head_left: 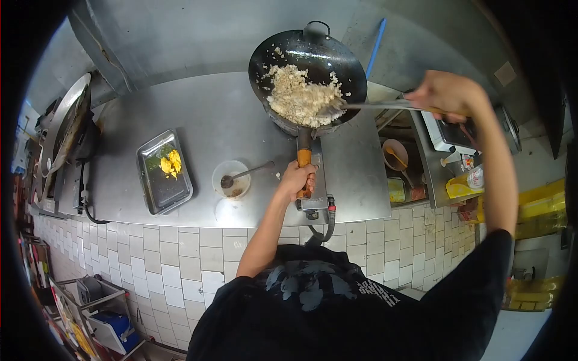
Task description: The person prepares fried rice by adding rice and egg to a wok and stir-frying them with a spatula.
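Observation:
A black wok (355, 66) sits tilted on the burner, with fried rice (298, 90) heaped in its middle and grains stuck to its wall. My left hand (297, 179) is closed around the wok's wooden handle (304, 157). Out to the right, my right hand (442, 93) grips a long-handled wok spatula (376, 106). The head of that tool is in the rice at the wok's right side, blurred and partly covered. To the left of the wok stands a clear tub (221, 170) with a small ladle (253, 170) resting in it.
A metal tray (162, 192) with yellow food and something green lies on the steel counter (114, 162). Another wok (66, 120) stands at far left. Below right, a shelf holds a bowl (394, 150). A hose (330, 222) hangs at the counter's front edge.

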`<state>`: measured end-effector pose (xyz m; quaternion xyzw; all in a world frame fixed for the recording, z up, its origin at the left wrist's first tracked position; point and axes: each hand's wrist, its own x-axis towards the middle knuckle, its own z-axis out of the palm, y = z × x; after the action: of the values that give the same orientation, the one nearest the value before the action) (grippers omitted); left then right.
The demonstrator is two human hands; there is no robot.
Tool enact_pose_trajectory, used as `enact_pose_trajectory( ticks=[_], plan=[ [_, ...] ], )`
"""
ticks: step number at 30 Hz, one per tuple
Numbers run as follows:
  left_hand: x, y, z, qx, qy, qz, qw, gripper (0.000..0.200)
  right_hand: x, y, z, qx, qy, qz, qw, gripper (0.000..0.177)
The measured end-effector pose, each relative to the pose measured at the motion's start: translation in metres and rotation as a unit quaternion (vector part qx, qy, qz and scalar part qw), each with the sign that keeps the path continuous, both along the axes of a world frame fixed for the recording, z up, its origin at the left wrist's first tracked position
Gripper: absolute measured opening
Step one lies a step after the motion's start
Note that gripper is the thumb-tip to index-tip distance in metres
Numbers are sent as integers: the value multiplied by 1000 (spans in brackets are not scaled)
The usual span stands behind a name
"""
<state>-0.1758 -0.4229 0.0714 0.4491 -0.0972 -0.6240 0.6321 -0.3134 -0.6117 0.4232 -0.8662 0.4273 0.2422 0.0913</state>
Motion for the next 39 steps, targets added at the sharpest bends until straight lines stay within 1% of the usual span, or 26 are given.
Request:
enact_pose_trajectory(
  ticks=[1,2,4,5,7,10,11,12,14,17,18,19,20,21,22,23,24,26,27,28,29,31,34,37,38,39],
  plan=[
    [-3,2,-2,3,-3,-2,1000,14,3,-8,-25,-3,-13,20,1000,31],
    [-9,6,-5,6,7,0,1000,14,0,-11,-41,2,-52,11,999,31],
    [-5,3,-4,2,13,8,1000,15,0,-15,-50,2,-143,-3,990,31],
    [-4,3,-5,3,16,5,1000,15,-10,-22,-23,37,-116,-4,993,31],
    [-3,1,-8,1,26,3,1000,14,-34,-13,28,14,-31,44,998,33],
    [-2,0,-9,1,15,-3,1000,14,-42,-13,40,85,10,-40,996,34],
    [-3,1,-9,1,19,-1,1000,14,-34,-12,23,70,2,-23,997,33],
    [-3,1,-6,0,19,0,1000,14,-23,-9,-7,53,-8,-7,999,33],
    [-5,4,-4,1,20,0,1000,15,-16,-2,-70,51,-127,-61,989,32],
    [-3,3,-6,-1,16,1,1000,15,-33,-13,-88,36,-174,-6,984,27],
    [-2,3,-8,-3,15,1,1000,15,-39,-4,-61,18,-108,1,994,28],
    [-3,2,-7,-4,15,3,1000,15,-49,2,-46,32,-115,-46,992,28],
    [-1,0,-5,-5,14,5,1000,15,-51,3,-47,14,-111,-36,993,29],
    [-1,-1,-4,-4,12,5,1000,16,-51,1,-56,-2,-107,-28,994,30],
    [-3,2,-5,1,10,1,1000,16,-39,-3,-86,-5,-122,-27,992,35],
    [-2,2,-5,1,17,-6,1000,16,-27,-13,-128,2,-166,-15,986,38],
    [-1,2,-5,0,27,-11,1000,16,-22,-21,-157,9,-208,-3,978,40],
    [-4,3,-6,3,35,-9,999,16,-34,-16,-166,91,-247,-4,965,41],
    [-5,2,-7,6,31,-3,999,16,-40,-14,-168,132,-268,-5,954,41],
    [-3,1,-7,9,26,3,1000,16,-56,-18,-153,152,-247,0,957,41],
    [-1,2,-5,14,16,2,1000,16,-64,-3,-116,155,-204,-37,966,40],
    [-3,1,-2,19,1,5,1000,16,-68,-13,-106,47,-147,-1,988,40],
    [-3,1,-7,1,16,-4,1000,16,-28,-32,-166,6,-229,59,972,40],
    [-5,3,-2,7,22,7,1000,16,-32,-5,-164,143,-264,20,954,40],
    [-3,4,0,14,7,3,1000,15,-48,1,-145,142,-224,26,964,41],
    [-4,5,1,19,-5,1,1000,14,-52,8,-126,118,-184,8,976,41]
  ],
)
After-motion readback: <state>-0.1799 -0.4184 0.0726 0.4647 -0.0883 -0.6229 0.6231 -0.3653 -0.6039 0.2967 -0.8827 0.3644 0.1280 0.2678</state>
